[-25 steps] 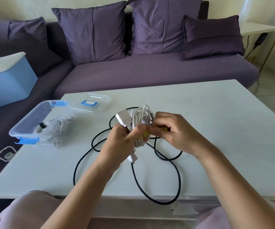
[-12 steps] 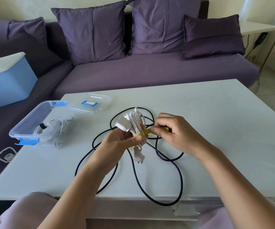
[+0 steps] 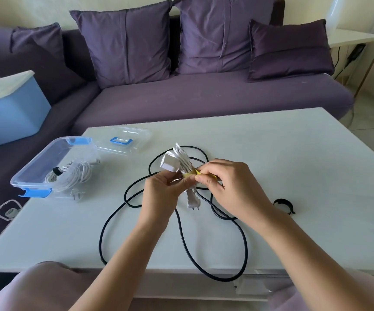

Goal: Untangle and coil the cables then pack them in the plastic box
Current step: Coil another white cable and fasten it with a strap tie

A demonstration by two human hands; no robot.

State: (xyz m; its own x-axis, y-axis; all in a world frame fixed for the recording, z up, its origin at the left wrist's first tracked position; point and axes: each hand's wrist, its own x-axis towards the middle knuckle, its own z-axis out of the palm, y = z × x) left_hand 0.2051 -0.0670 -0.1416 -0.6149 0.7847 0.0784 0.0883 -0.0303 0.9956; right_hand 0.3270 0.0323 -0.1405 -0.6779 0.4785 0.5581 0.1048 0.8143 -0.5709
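My left hand (image 3: 162,194) grips a coiled white cable (image 3: 179,161) above the middle of the table, its plug (image 3: 192,202) hanging below. A yellow strap (image 3: 190,173) goes round the coil, and my right hand (image 3: 228,187) pinches the strap's free end. Under my hands a long black cable (image 3: 183,239) lies in loose loops and runs over the table's front edge. At the left stands the clear plastic box (image 3: 33,169) with blue clips, and inside it lies another coiled white cable (image 3: 74,176) bound with a black tie.
The box's clear lid (image 3: 125,140) lies behind the box. A black strap (image 3: 283,204) lies on the white table (image 3: 293,153) to the right of my hands. A blue bin (image 3: 8,113) sits on the purple sofa (image 3: 204,97) at the left.
The white coil has tipped over in my left hand, so its plug now hangs down. My right hand has kept hold of the yellow strap. The black strap at the right has come into view.
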